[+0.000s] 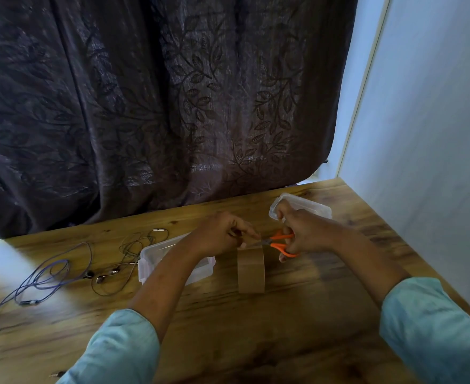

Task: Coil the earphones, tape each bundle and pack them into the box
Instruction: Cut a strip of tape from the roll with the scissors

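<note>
Head view. A dark leaf-patterned curtain [159,106] hangs behind a wooden table [270,333]. Two sets of earphones lie loose and uncoiled well to the left of the left-hand fingers: a purple set [43,275] farthest out and a dark set [117,259] nearer, just beside the clear box [150,261]. The box stands open under the left wrist. Its lid [308,207] lies just beyond the right-hand fingers. A brown tape roll [252,270] stands on edge directly below both sets of fingertips. The left hand [217,234] has thumb and forefinger closed, apparently pinching the tape end [238,234], though blur hides the strip itself. The right hand [307,231] grips the orange-handled scissors [282,243] with fingers through the loops, and the blades point at the left fingertips. Judged handling: the cables are light, limp and springy, prone to tangling and uncoiling. They are best taken near the plug, wound round the fingers, and held pinched at the crossing until taped. The cut tape will cling, so hold it by one corner.
</note>
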A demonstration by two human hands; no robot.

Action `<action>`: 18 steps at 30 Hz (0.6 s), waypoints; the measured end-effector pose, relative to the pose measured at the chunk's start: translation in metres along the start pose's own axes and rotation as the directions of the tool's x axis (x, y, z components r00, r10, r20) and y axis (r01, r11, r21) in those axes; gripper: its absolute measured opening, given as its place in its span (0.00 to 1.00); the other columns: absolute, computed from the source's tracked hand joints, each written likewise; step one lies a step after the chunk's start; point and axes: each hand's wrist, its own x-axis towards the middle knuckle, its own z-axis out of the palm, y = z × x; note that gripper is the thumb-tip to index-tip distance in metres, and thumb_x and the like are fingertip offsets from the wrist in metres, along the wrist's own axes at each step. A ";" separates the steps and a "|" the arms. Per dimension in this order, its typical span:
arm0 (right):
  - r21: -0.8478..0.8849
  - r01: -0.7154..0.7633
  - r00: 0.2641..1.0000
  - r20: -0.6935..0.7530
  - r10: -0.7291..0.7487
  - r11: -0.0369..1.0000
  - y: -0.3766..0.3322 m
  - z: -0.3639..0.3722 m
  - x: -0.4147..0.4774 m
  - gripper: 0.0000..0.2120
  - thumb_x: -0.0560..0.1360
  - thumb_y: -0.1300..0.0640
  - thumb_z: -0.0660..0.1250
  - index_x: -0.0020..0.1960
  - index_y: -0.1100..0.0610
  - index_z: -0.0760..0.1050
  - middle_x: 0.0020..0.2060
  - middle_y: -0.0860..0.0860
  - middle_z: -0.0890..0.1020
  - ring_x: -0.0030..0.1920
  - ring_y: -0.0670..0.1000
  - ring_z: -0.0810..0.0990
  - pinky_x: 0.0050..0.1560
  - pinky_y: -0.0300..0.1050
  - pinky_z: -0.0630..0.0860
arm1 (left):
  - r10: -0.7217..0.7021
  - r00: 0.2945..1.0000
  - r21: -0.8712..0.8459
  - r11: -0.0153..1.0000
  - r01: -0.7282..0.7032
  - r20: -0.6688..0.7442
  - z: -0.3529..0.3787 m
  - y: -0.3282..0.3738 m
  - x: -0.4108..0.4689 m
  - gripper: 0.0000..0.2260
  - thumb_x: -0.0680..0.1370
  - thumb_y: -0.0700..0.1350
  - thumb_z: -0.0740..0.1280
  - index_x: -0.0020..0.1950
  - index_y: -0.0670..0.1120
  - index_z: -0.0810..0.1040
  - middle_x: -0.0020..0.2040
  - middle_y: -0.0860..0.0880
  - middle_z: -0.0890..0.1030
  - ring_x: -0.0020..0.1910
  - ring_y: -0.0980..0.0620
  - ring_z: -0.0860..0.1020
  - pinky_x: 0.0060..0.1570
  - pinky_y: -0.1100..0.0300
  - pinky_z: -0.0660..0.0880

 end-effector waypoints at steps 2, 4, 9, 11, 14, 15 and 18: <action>-0.012 0.003 1.000 0.004 -0.003 1.000 0.001 0.000 -0.001 0.29 0.66 0.58 0.77 0.55 0.53 0.60 0.33 0.50 0.76 0.36 0.50 0.80 0.42 0.48 0.79 | 0.002 1.000 -0.001 1.000 -0.002 0.002 0.000 0.000 0.000 0.17 0.70 0.33 0.71 0.53 0.52 0.83 0.55 0.56 0.82 0.54 0.57 0.79 0.55 0.53 0.77; -0.030 0.009 1.000 0.001 -0.009 0.999 0.002 0.000 -0.002 0.27 0.68 0.59 0.76 0.56 0.53 0.60 0.33 0.50 0.76 0.41 0.53 0.84 0.46 0.55 0.81 | 0.003 1.000 -0.009 1.000 -0.004 -0.008 0.001 0.000 0.000 0.17 0.70 0.33 0.70 0.53 0.52 0.83 0.56 0.55 0.82 0.55 0.57 0.79 0.55 0.54 0.77; -0.137 0.048 0.998 -0.036 -0.053 0.989 0.002 -0.001 -0.003 0.24 0.70 0.60 0.74 0.57 0.54 0.62 0.30 0.46 0.75 0.35 0.48 0.80 0.45 0.53 0.80 | -0.009 0.999 -0.054 0.998 0.007 -0.043 0.003 -0.002 -0.001 0.17 0.70 0.33 0.71 0.52 0.52 0.83 0.56 0.56 0.81 0.56 0.59 0.78 0.55 0.61 0.76; -0.136 0.056 0.998 -0.033 -0.061 0.989 0.000 -0.001 -0.004 0.23 0.70 0.60 0.73 0.56 0.54 0.62 0.29 0.46 0.75 0.37 0.49 0.82 0.45 0.52 0.80 | -0.022 0.998 -0.097 0.995 0.016 -0.062 0.005 -0.001 -0.003 0.16 0.71 0.33 0.70 0.53 0.51 0.83 0.55 0.56 0.81 0.57 0.60 0.77 0.55 0.64 0.75; -0.107 0.063 0.997 -0.037 -0.067 0.992 0.002 0.000 -0.006 0.23 0.70 0.59 0.74 0.55 0.52 0.61 0.30 0.47 0.75 0.39 0.51 0.83 0.45 0.54 0.80 | -0.062 0.992 -0.217 0.975 0.038 -0.107 0.007 -0.001 -0.007 0.16 0.72 0.32 0.69 0.50 0.53 0.82 0.50 0.61 0.80 0.54 0.64 0.76 0.52 0.71 0.72; -0.090 0.068 0.996 -0.047 -0.073 0.994 0.002 0.000 -0.006 0.23 0.70 0.59 0.74 0.54 0.52 0.62 0.29 0.47 0.75 0.37 0.51 0.83 0.44 0.55 0.80 | -0.081 0.989 -0.292 0.955 0.041 -0.127 0.008 -0.003 -0.009 0.17 0.72 0.32 0.69 0.50 0.54 0.82 0.49 0.60 0.80 0.53 0.63 0.76 0.51 0.70 0.73; -0.033 0.094 0.992 -0.079 -0.097 0.995 0.005 0.001 -0.006 0.23 0.69 0.59 0.74 0.53 0.52 0.62 0.27 0.47 0.74 0.35 0.52 0.83 0.43 0.58 0.80 | -0.130 0.964 -0.575 0.818 -0.027 -0.231 0.012 -0.006 -0.015 0.15 0.73 0.32 0.68 0.53 0.50 0.82 0.46 0.58 0.84 0.50 0.59 0.79 0.46 0.66 0.75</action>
